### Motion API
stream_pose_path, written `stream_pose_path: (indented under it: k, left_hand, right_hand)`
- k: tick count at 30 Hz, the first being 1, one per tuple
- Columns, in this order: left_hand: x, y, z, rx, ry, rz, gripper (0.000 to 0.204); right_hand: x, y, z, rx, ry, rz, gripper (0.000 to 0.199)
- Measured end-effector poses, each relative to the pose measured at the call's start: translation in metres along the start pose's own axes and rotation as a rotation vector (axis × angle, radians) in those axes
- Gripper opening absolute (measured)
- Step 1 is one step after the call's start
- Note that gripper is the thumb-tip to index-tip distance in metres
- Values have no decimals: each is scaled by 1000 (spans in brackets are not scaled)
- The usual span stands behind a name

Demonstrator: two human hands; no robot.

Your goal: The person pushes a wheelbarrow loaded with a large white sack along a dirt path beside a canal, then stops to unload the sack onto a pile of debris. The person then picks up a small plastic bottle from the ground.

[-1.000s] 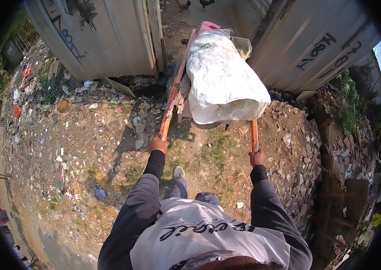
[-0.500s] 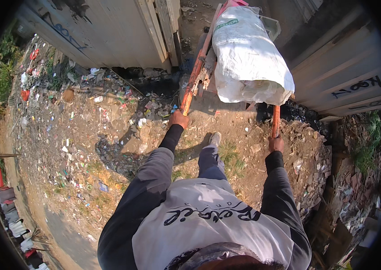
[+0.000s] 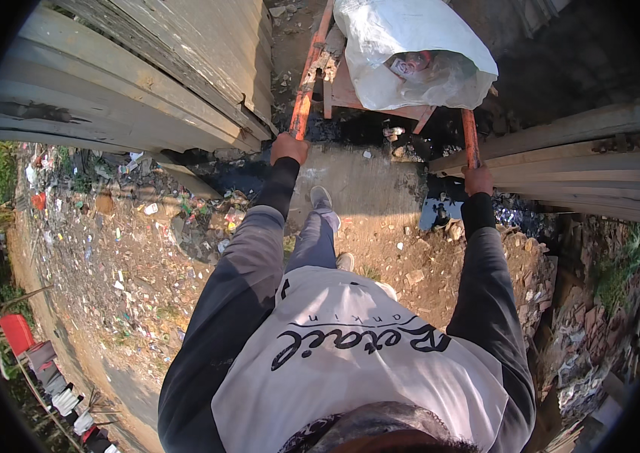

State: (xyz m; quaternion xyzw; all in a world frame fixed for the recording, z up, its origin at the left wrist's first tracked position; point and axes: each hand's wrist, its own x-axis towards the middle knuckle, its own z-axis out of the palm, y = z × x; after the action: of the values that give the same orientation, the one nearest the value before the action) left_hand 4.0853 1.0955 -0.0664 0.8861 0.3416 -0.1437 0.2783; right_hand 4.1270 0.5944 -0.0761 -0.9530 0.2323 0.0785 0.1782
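Note:
My left hand (image 3: 289, 149) is closed round the worn orange left handle (image 3: 304, 102) of a handcart. On the cart's right handle (image 3: 471, 140), also orange, my right hand (image 3: 478, 180) is wrapped in the same way. Both arms stretch out ahead of me. A big white woven sack (image 3: 380, 41) lies on the cart between the handles, its mouth toward me. Clear plastic and something red show inside that mouth. Beneath the sack, part of the cart's reddish frame (image 3: 344, 87) shows; its wheels are hidden.
Metal sheet walls stand close on the left (image 3: 146, 68) and right (image 3: 584, 170), with the cart in the gap between. A concrete slab (image 3: 365, 181) crosses dark wet ground (image 3: 441, 211). Litter-strewn soil (image 3: 123, 257) spreads left. Clothes hang on a line at far left.
I have walked forward with the cart into the gap, so the walls now flank me more closely. My foot has come onto the concrete slab. Both hands keep their hold.

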Motion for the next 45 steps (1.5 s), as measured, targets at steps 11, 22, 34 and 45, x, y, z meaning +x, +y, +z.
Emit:
stream_pose_path:
  k: [11,22,34,45]
  left_hand:
    - [248,211,-32,-24,35,-12,46]
    - [479,452,-78,-96,-5,-15,52]
    - [793,677,-110,-163,35,-29,48]
    - [1110,882,-198,-195,99,74,44]
  right_hand:
    - [261,-187,-20,9,4,30,54]
    - [572,-373,-50,-20,20,65,47]
    - [905,-592,-47,-21,36,-15,46]
    - [1171,-848,-75,17,61,-10,50]
